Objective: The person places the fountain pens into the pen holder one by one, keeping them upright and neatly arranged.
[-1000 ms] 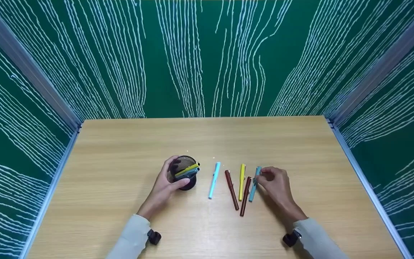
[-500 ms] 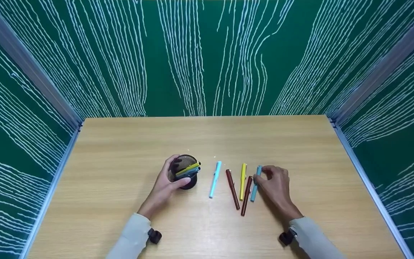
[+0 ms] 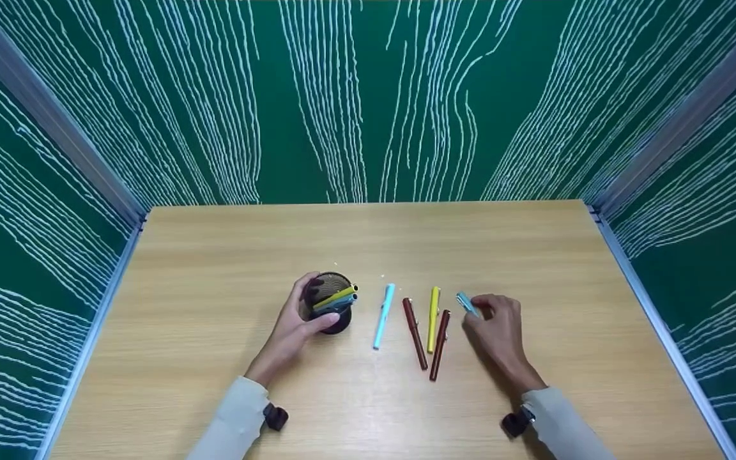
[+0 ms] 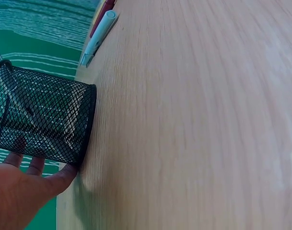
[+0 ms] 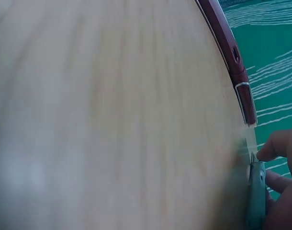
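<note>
Wooden table (image 3: 227, 246) beneath pens (image 3: 434, 319) and mesh cup (image 4: 45, 110), white-lined green walls (image 3: 282, 140).

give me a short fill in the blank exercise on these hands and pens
The left hand holds a ____ mesh cup.
In the mesh cup, a blue pen leans beside a ____ one.
Exactly ____ brown pens lie between the light blue pen and the right hand.

Missing words: black; yellow; two

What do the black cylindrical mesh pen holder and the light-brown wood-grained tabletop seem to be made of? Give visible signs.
Mesh pen holder: probably metal wire, dark finish; fine, open lattice.
Tabletop: wood or laminate, unclear which; smooth, with streaked grain and soft glare.
</note>
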Tool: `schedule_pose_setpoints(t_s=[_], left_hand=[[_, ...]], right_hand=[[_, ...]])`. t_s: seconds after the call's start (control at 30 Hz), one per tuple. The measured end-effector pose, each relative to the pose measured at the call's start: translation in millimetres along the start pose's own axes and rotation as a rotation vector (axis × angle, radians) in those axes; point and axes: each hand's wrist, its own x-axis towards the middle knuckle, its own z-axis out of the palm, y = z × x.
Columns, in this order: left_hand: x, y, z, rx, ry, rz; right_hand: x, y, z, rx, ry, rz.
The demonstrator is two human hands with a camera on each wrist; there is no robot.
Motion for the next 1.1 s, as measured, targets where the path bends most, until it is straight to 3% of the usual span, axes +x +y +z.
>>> schedule_pose_setpoints(t_s=[0.23, 0.53, 1.1], left_hand=[[1.6, -0.7, -1.2, 0.003, -0.001, 0.000], [1.0, 0.8, -1.1, 0.017, 0.006, -0.005], [1.0, -1.4, 0.2, -0.014, 0.003, 0.008]], right_hand=[[-0.5, 8.2, -4.9, 0.067, -0.044, 0.003], [-0.3, 18.7, -7.9, 0.115, -0.057, -0.051], [-3.6, 26.5, -3.5, 0.062, -0.036, -0.106]])
